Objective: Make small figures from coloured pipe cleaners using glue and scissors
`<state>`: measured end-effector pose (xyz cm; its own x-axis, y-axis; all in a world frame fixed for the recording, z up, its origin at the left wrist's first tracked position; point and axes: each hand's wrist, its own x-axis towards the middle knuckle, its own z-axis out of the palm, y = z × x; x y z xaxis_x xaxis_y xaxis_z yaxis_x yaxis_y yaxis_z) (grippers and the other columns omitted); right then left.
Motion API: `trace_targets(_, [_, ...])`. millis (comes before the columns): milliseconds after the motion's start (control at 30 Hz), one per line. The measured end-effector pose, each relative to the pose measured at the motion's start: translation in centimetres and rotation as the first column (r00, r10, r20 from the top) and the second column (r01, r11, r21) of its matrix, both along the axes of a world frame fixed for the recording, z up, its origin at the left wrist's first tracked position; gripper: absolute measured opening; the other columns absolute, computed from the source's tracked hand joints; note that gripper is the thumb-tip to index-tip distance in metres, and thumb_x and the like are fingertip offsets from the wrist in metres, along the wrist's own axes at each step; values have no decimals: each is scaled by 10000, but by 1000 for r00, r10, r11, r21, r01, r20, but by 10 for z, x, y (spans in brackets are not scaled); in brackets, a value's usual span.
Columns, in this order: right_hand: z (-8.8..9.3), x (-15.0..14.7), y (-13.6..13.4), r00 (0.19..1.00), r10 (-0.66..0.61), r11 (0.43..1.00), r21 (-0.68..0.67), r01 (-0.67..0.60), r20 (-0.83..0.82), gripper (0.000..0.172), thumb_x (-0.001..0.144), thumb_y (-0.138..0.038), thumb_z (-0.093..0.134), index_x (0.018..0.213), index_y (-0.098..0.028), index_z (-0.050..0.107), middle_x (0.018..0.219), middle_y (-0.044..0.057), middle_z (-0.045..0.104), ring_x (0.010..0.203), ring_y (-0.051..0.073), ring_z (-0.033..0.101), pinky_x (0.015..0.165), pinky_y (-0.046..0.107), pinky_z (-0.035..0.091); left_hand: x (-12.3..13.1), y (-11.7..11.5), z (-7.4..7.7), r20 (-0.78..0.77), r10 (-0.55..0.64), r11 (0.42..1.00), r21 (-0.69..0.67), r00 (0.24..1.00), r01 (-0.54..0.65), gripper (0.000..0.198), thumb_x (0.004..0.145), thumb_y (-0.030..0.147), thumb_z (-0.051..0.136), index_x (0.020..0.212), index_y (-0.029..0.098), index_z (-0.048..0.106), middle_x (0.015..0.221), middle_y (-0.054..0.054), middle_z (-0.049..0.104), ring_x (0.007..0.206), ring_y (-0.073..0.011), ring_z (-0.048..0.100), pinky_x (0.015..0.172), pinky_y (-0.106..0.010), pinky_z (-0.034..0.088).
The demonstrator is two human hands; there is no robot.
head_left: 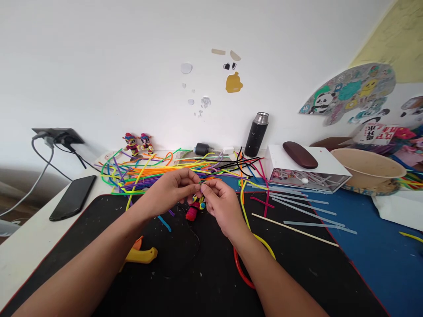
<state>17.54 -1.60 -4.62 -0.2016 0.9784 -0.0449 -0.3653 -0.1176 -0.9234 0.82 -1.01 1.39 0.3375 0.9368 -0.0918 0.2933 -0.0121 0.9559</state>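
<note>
We hold a small figure (195, 208) of red, yellow and blue fuzzy wire between both hands, above the black mat (198, 281) of the worktop. Our left hand (170, 187) and our right hand (222, 204) are both closed in a pinch, with the fingertips meeting on the upper end of the small figure. Its red lower part hangs free just under the fingers. What exactly the fingertips press there is too small to tell.

In our judgement the work is in the middle. The small figure already has a wound red body and some yellow and blue parts on top, but it looks less complete than the two finished colourful figures (139, 143) that stand far beyond the left hand, at the wall.

Much material looks unused: the big pile of coloured fuzzy wire stems (165, 169) lies just behind both hands. The yellow glue gun (142, 254) rests on the mat under the left forearm, apart from the hand, and clear glue sticks (304, 204) lie well to the outside of the right hand.
</note>
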Motion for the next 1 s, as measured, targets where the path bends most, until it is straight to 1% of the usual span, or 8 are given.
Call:
trace_targets(167, [2, 0, -2, 999, 30, 999, -19, -31, -24, 351, 773, -486, 822, 889, -199, 657, 560, -70, 553, 412, 64, 342, 384, 207, 238, 1, 0, 1, 2, 41, 999, -4, 999, -41, 313, 810, 444, 774, 918, 199, 612, 677, 35, 666, 566, -131, 594, 555, -245, 466])
trace_targets(367, [2, -1, -1, 998, 46, 999, -6, -47, -39, 376, 762, -486, 847, 887, -203, 633, 517, -111, 455, 407, 54, 292, 388, 200, 201, 2, -2, 2, -6, 28, 1000, -6, 1000, -28, 286, 851, 445, 728, 939, 198, 613, 664, 25, 670, 593, -146, 628, 567, -249, 483])
trace_targets(433, [3, -1, -2, 998, 49, 999, -6, -50, -43, 369, 768, -479, 842, 890, -199, 634, 531, -103, 483, 407, 50, 291, 388, 200, 200, 2, -2, 3, -6, 21, 1000, -15, 1000, -21, 291, 850, 454, 728, 933, 198, 616, 670, 20, 679, 602, -149, 635, 572, -251, 487])
trace_targets(600, [4, 0, -2, 998, 50, 998, -21, -51, -41, 372, 760, -477, 841, 894, -193, 642, 621, -49, 618, 413, 46, 319, 393, 200, 212, -1, 0, 2, 7, 9, 999, -39, 1000, -9, 326, 844, 483, 752, 934, 196, 626, 681, 10, 702, 619, -152, 647, 582, -249, 488])
trace_targets(667, [3, -1, -2, 998, 49, 999, -21, -50, -39, 371, 758, -482, 842, 884, -195, 644, 598, -55, 601, 413, 50, 322, 395, 202, 216, -4, 1, 1, 7, -6, 998, -56, 1000, 6, 330, 853, 488, 753, 949, 196, 635, 686, 0, 722, 619, -153, 650, 591, -253, 493])
trace_targets(800, [0, -1, -1, 998, 54, 998, -14, -54, -37, 353, 763, -482, 840, 852, -201, 645, 510, -100, 476, 410, 61, 313, 395, 204, 220, -9, 3, 0, -7, -24, 997, -71, 1000, 23, 312, 855, 473, 768, 946, 198, 653, 702, 2, 733, 615, -150, 644, 608, -262, 505])
trace_targets(1000, [0, -1, -1, 998, 50, 999, -16, -50, -26, 331, 758, -463, 835, 837, -203, 648, 539, -83, 517, 414, 64, 329, 393, 207, 225, -8, 3, 1, -41, -19, 999, -35, 999, 17, 292, 840, 461, 773, 907, 194, 675, 727, 6, 716, 629, -149, 631, 613, -265, 508])
